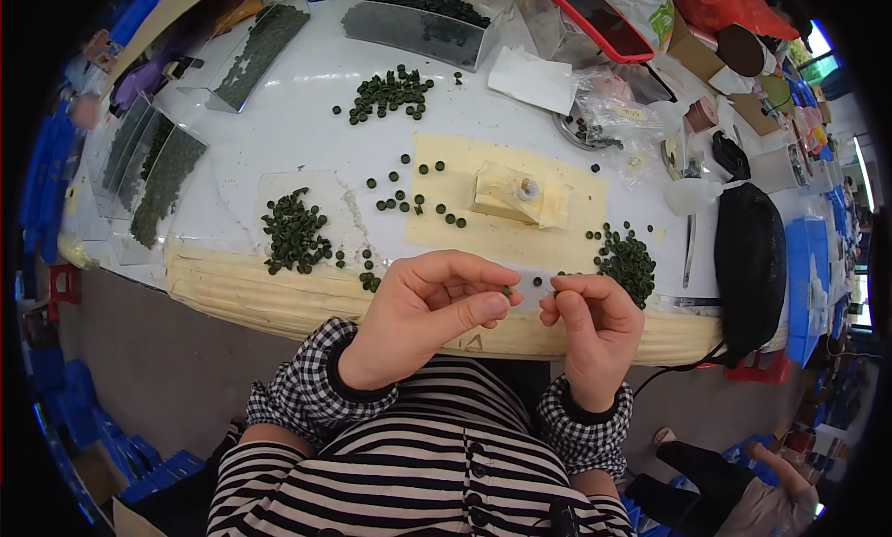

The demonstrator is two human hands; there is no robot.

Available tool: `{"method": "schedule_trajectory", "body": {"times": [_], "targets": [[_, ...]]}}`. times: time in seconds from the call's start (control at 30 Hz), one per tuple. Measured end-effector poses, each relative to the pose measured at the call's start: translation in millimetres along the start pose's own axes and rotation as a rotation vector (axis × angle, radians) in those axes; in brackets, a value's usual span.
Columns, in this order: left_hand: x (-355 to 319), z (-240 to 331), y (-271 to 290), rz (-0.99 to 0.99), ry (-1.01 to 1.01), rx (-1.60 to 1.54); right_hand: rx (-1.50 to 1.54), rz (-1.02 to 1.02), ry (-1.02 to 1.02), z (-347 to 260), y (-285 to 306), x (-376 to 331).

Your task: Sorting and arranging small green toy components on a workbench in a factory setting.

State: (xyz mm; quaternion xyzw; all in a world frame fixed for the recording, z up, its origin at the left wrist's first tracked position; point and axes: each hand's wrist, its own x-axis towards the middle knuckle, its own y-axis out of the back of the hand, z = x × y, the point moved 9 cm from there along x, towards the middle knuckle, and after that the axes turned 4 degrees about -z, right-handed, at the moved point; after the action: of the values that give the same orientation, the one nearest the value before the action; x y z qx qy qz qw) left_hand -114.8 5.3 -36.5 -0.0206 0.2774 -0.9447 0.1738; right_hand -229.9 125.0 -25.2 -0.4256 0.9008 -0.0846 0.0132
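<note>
Close together over the table's near edge are both my hands. My left hand (423, 305) pinches a small dark green piece (506, 292) between thumb and forefinger. My right hand (599, 319) is closed in a pinch, and whatever sits at its fingertips is too small to make out. Between the hands a single round green piece (537, 281) lies on the table. Right beside my right hand is a heap of round green pieces (624, 263). Left of my left hand is another heap of dark green pieces (295, 230). Beyond the hands a tape-wrapped block (520, 195) with a small pale knob stands on yellow sheeting (437, 230).
Clear bins of green pieces (418, 21) stand at the back and left. A red-framed phone (599, 17), a white tissue (530, 80) and a round dish (585, 133) are at the back right. A black padded object (749, 268) lies at the right edge. Another person (725, 486) is at lower right.
</note>
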Motion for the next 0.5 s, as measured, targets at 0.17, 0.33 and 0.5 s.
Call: {"method": "schedule_trajectory", "body": {"times": [0.17, 0.33, 0.5], "targets": [[0.8, -3.6, 1.8, 0.039, 0.024, -0.012, 0.138, -0.069, -0.04, 2.3, -9.8, 3.2], [1.4, -4.1, 1.3, 0.037, 0.019, -0.064, 0.086, -0.088, -0.013, -0.4, -15.6, 3.2], [0.5, -3.2, 2.2, 0.052, 0.019, -0.07, 0.001, -0.093, 0.031, -2.3, -19.1, 4.0]]}}
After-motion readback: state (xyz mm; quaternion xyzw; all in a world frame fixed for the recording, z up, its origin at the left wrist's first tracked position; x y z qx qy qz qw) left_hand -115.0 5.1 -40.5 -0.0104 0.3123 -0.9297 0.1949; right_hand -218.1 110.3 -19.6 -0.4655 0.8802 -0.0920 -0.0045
